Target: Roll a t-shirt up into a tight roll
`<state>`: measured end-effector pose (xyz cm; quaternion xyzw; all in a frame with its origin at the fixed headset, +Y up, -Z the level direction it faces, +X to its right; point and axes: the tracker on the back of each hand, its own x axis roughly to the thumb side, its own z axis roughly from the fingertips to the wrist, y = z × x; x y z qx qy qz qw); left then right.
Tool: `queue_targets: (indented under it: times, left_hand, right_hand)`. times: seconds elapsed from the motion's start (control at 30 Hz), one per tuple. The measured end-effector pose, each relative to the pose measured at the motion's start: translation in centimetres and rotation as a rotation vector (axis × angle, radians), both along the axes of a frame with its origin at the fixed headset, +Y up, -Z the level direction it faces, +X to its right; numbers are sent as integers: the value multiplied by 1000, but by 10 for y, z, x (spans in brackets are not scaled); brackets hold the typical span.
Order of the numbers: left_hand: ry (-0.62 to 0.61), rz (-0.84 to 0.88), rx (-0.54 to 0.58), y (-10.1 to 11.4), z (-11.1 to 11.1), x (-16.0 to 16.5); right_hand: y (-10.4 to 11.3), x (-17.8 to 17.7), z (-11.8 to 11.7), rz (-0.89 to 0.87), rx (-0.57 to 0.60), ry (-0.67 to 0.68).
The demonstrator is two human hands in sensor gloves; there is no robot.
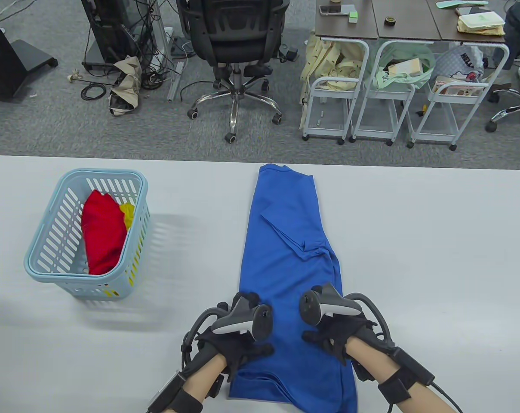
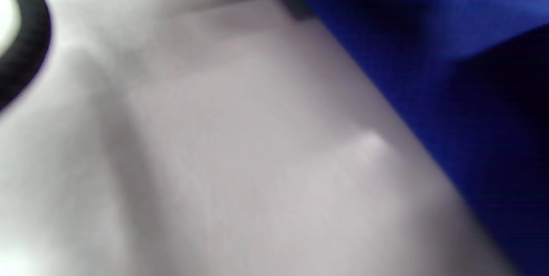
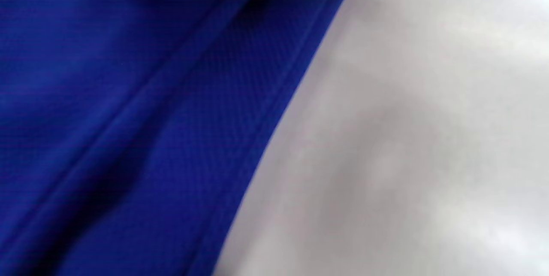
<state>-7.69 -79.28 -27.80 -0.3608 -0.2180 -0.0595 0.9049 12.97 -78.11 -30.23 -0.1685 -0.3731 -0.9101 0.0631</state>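
A blue t-shirt (image 1: 285, 241) lies folded into a long narrow strip on the white table (image 1: 427, 258), running from the far edge toward me. My left hand (image 1: 247, 344) rests on the strip's left edge near its near end, with the thumb spread on the cloth. My right hand (image 1: 333, 337) rests on the right edge at the same height. Trackers hide most of the fingers, and what shows lies flat on the fabric. The left wrist view shows only blurred blue t-shirt (image 2: 450, 74) beside the table. The right wrist view shows the t-shirt (image 3: 128, 117) and its hem, with no fingers.
A light blue basket (image 1: 40, 262) stands at the table's left, holding a red garment (image 1: 103, 236) and a yellow one (image 1: 127, 215). Beyond the table's far edge are an office chair (image 1: 234, 43) and white carts (image 1: 371, 86).
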Motion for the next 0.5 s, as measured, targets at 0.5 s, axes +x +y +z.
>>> queue_targets:
  times: [0.5]
  left_hand:
    - [63,-35,60,3,-78,6]
  right_hand:
    - [-1,14,-81,-88,-30,-216]
